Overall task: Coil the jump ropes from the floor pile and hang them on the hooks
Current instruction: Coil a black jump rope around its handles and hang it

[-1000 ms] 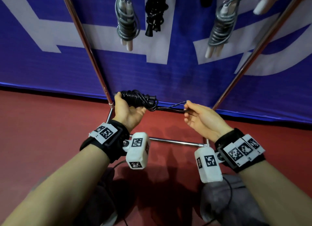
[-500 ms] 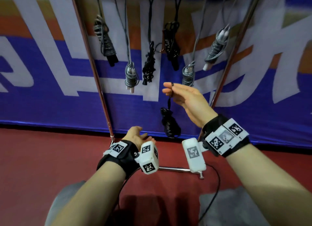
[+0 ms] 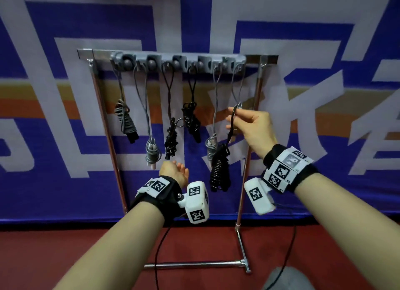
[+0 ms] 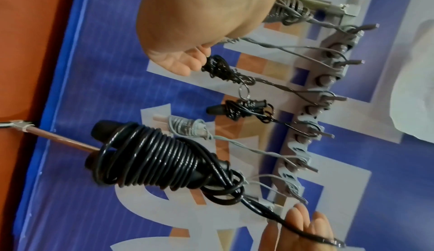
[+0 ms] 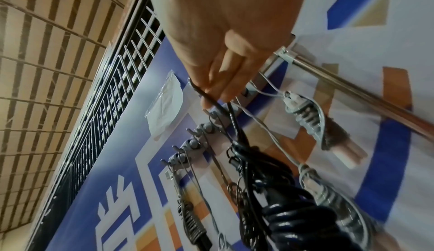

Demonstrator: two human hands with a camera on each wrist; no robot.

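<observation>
A black jump rope (image 3: 219,170), wound tightly around its own handles, hung by a loop of cord below the hook rail (image 3: 177,62). Six coiled ropes, grey and black, apparently already hung there.

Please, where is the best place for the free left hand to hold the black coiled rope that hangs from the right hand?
Probably the thick wound middle of the black rope, reached from below-left, where the left hand waits open. The right hand pinches only the thin top loop.

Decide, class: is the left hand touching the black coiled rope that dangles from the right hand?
Apart. In the head view the left hand sits open, blue banner visible between it and the black coiled rope.
</observation>
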